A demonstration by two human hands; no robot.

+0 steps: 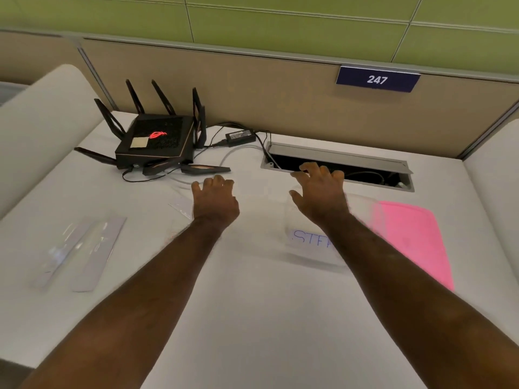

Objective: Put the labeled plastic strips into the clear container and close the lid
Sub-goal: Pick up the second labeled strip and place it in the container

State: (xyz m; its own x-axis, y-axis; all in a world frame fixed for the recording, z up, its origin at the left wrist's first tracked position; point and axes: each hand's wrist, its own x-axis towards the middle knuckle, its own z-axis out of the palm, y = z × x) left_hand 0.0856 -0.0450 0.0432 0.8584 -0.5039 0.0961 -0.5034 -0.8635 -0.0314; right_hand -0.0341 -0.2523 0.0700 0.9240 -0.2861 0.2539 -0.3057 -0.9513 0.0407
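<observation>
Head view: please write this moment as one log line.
left hand: open, empty | right hand: open, over clear plastic container | pink lid: off

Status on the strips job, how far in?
Barely started. Done: nothing visible; two clear plastic strips lie on the white desk, far left. In hand: nothing; the left hand and right hand hover open, the right above the clear container labelled "STE...". Left: load strips, fit the pink lid beside it.

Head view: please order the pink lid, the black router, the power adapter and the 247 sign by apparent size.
1. Pink lid, though nearest.
2. Black router.
3. 247 sign.
4. Power adapter.
</observation>
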